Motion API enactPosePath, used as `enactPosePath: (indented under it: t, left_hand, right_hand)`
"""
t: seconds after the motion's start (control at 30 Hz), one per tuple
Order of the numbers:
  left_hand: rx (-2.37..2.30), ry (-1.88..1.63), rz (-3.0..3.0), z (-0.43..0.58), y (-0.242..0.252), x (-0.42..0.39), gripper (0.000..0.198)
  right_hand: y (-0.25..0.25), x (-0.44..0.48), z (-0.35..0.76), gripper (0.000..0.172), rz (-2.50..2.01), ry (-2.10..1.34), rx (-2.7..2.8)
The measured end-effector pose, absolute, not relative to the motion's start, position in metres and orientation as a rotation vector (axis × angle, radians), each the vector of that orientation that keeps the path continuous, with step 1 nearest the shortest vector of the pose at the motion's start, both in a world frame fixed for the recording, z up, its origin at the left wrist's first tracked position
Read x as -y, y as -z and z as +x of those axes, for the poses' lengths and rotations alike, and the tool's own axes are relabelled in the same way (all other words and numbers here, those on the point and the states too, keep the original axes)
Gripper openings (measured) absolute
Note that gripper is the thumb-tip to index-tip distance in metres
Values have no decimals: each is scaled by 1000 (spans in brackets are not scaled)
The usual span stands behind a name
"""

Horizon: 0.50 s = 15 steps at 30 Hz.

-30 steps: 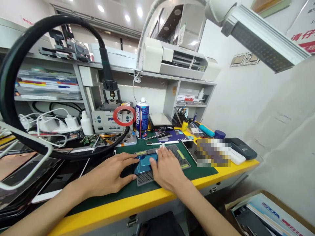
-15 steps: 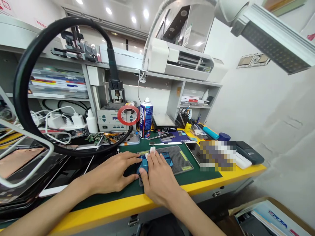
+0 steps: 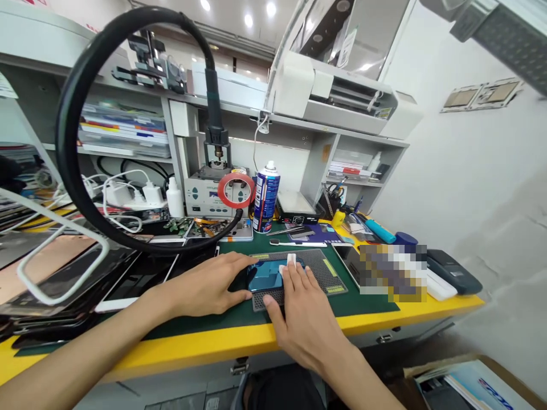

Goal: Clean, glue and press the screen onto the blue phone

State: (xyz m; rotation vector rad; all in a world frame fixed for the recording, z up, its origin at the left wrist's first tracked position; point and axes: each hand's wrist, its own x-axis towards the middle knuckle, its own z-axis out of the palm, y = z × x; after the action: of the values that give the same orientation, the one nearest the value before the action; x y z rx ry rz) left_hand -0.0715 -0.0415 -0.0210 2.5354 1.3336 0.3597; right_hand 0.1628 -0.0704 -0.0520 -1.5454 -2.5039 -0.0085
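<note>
A blue phone part [image 3: 265,278] lies on a dark perforated mat [image 3: 318,267] on the green bench top. My left hand [image 3: 205,285] rests at its left end, with index finger and thumb clamped on either side of it. My right hand [image 3: 301,310] lies flat over the part's right side, fingers stretched forward and pressing a small white wipe [image 3: 289,262] onto it.
A spray can [image 3: 265,196], a red tape roll [image 3: 234,191] and a hot-air station [image 3: 207,193] stand behind the mat. A black hose loop [image 3: 77,136] arcs over the left. Screens and panels [image 3: 64,273] cover the left bench. A yellow edge [image 3: 213,347] fronts the bench.
My right hand slid the white wipe left across the blue part, then back toward the right. The left hand kept its hold. The view tilted and shifted.
</note>
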Motion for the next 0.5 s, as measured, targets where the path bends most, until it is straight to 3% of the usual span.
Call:
enactPosePath:
  t: [0.5]
  left_hand:
    - [-1316,-335,2491,-78,18,38,61]
  right_hand:
    - [62,99,113,75,-1198,-230,2498]
